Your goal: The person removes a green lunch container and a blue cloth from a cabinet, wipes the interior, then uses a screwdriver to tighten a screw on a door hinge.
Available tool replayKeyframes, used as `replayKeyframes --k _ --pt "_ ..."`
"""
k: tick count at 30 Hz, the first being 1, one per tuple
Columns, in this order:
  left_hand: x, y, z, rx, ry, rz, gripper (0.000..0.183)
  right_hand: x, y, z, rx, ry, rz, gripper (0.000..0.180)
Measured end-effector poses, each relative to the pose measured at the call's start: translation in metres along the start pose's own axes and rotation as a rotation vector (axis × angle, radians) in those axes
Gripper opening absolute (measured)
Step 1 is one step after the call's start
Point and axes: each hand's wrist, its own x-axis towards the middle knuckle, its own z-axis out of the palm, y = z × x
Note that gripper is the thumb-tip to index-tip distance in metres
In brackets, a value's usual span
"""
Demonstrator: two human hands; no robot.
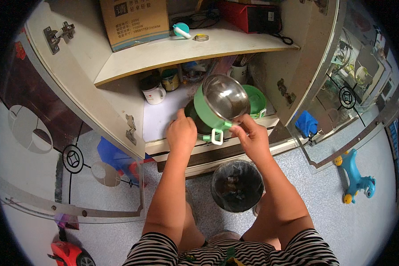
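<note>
Tilted toward the right, a light green bowl with a stainless steel interior [226, 96] is gripped at its lower right rim by my right hand [252, 136]. Its pale clip handle [217, 136] hangs at the front. Behind and beneath it sits a dark-looking container with a green rim [199, 124], largely hidden by the bowl. My left hand [183, 131] is closed on that container's left side. To the right, a second green bowl or lid [255, 99] with a white clip rests on the cabinet's lower shelf [156, 124].
A white lidded mug [153, 91] and a tin [170, 80] stand at the back left. Above is a shelf [199, 50] bearing a cardboard box [136, 25]. Open glass doors flank the cabinet. A lined trash bin [237, 186] stands between my legs; a blue ride-on toy [354, 176] is right.
</note>
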Motion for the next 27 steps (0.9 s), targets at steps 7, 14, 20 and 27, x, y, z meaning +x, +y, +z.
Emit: replayKeyframes --k 7,14,20,27 --pt "0.021 -0.036 0.018 -0.380 -0.091 -0.007 0.044 0.001 -0.012 0.003 -0.252 0.005 -0.205 0.026" --pt "0.007 -0.012 0.008 -1.228 -0.279 -0.196 0.055 0.002 -0.013 -0.002 -0.356 0.003 -0.180 0.026" --pt "-0.004 0.010 -0.005 -1.626 -0.348 -0.233 0.053 0.002 -0.012 -0.004 -0.214 -0.017 -0.055 0.024" --pt "-0.008 0.011 0.003 -1.607 -0.319 -0.116 0.044 0.003 -0.014 -0.007 -0.040 -0.097 0.083 0.018"
